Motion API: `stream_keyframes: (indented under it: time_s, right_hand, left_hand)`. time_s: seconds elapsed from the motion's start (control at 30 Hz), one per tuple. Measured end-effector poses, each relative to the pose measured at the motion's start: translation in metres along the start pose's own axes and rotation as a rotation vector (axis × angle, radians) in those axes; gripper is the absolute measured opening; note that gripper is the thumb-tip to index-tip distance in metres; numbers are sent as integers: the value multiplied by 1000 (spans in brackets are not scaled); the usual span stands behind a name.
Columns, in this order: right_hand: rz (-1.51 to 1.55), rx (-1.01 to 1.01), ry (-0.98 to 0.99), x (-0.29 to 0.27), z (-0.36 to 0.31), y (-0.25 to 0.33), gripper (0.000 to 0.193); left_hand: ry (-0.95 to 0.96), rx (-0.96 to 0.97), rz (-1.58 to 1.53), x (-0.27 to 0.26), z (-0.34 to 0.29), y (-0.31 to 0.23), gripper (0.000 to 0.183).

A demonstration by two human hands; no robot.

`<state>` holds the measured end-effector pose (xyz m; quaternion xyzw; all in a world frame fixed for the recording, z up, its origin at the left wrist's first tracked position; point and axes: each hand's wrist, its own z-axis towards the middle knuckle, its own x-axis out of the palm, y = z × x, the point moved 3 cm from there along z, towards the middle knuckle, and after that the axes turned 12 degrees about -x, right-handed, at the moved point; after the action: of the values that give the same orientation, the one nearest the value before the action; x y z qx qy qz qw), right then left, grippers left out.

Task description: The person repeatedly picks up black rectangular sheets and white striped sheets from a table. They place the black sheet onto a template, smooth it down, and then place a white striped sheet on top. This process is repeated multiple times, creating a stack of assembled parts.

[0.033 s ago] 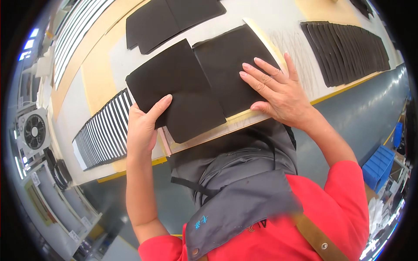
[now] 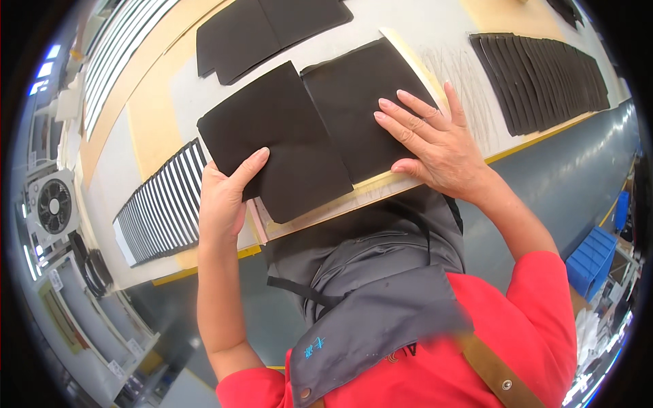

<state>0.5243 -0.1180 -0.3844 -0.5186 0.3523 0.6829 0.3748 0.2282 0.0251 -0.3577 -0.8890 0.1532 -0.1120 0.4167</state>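
My left hand [image 2: 228, 187] grips the lower left edge of a black flat panel [image 2: 272, 129], thumb on top and fingers out of sight underneath. The panel's near edge sticks out past the table's front edge. Just right of it lies a second black panel [image 2: 360, 102], which my right hand [image 2: 435, 146] rests on near its right side, fingers spread. The two panels meet along a slanted seam, where the left one seems to overlap the right. Whether they are leather, card or another material I cannot tell.
Another pair of joined black panels [image 2: 272, 34] lies farther back on the table [image 2: 183, 88]. At left is a fanned row of black pieces with white strips [image 2: 160, 207]; at right, a fanned black stack [image 2: 541, 81]. A fan [image 2: 54, 205] and a blue crate [image 2: 590, 262] stand beyond the table.
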Motion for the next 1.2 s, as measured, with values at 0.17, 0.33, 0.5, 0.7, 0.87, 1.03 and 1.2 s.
stream_keyframes:
  time_s: [0.17,0.33,0.5,0.7,0.87,1.03,1.2]
  right_hand:
    - [-5,8,6,1,0,0,73]
    - [21,27,-23,2,-1,0,71]
    - [22,30,-20,0,0,1,71]
    - [0,10,-5,1,0,0,72]
    - [1,8,-10,1,0,0,72]
    - [23,39,-22,2,-1,1,71]
    - [23,40,-21,1,0,0,71]
  left_hand:
    - [-16,-15,-4,-2,7,4,30]
    - [-16,-41,3,-2,10,5,34]
    - [-19,-51,-1,1,10,4,34]
    - [-15,-63,5,2,14,5,34]
    - [-27,-72,8,2,14,6,34]
    - [-29,-87,3,2,17,9,34]
    - [-35,-88,9,2,17,8,35]
